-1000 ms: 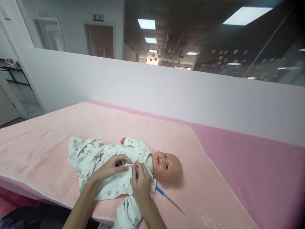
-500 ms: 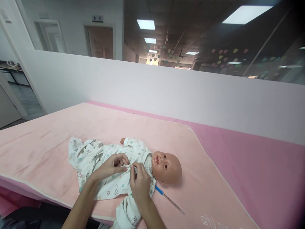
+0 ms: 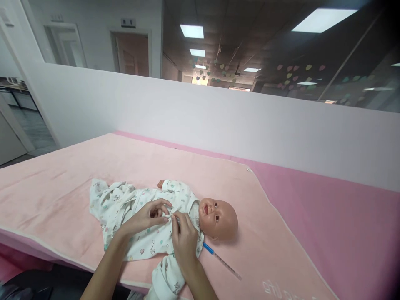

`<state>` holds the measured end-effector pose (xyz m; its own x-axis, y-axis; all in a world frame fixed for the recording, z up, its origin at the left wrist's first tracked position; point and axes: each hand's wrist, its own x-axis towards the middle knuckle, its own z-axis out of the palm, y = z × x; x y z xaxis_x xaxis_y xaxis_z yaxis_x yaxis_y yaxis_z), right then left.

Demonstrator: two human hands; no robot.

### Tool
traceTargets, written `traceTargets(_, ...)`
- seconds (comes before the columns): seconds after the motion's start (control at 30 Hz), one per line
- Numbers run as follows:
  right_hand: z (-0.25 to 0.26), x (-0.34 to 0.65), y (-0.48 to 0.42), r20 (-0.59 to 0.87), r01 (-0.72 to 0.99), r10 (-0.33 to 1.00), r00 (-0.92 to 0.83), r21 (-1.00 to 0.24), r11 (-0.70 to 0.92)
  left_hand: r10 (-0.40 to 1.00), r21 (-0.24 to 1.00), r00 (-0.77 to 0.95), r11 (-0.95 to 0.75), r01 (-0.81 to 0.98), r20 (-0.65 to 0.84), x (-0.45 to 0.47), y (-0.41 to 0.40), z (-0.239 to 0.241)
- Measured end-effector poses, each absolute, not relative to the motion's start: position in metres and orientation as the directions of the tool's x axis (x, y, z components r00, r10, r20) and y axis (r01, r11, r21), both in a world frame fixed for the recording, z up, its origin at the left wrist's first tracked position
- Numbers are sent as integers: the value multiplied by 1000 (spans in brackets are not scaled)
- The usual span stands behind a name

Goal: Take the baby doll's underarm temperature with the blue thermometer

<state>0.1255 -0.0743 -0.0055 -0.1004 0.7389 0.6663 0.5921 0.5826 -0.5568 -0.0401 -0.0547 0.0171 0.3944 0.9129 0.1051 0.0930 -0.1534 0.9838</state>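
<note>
A baby doll (image 3: pixel 220 218) lies on its back with its head to the right, dressed in a white printed top (image 3: pixel 150 246). My left hand (image 3: pixel 151 214) is over the doll's chest, thumb and fingers curled in on the front of the top. Close beside it, my right hand (image 3: pixel 186 235) pinches a fold of the same cloth between thumb and fingers. Whatever fastening is under the fingertips is too small to make out. A thin clear stick with a blue end (image 3: pixel 222 261), like a thermometer, rests by the doll's shoulder.
A light pink blanket (image 3: pixel 93 158) with a pale edge covers the table, over a darker pink cover (image 3: pixel 343 216). Crumpled printed cloth (image 3: pixel 114 200) lies around the doll's legs. Behind stands a white partition (image 3: pixel 218 116) with glass above.
Both hands stay on the front of the top, with only a slight shift of the fingers. The doll and the blue-ended stick lie where they were.
</note>
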Motion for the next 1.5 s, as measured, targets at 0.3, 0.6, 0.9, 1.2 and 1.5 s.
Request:
traceTargets(0.3,-8,123,-73,663,630,742,-98,-535,562,931,990,357,-115,78,80,-39,-57,18)
traceTargets(0.6,-7,123,-73,700,600,712,-51,-548,582,917,979,372,-187,76,147,-39,-59,20)
traceTargets(0.9,-9,125,-71,759,671,651,-1,-482,563,943,804,83,-319,501,322,-19,-78,13)
traceTargets(1.2,-2,103,-79,674,682,586,-450,-165,713,934,694,-56,-220,685,352,-47,-100,-1)
traceTargets(1.5,-7,98,-73,642,691,677,-360,-305,656,964,869,-104,-169,466,243,-59,-103,-8)
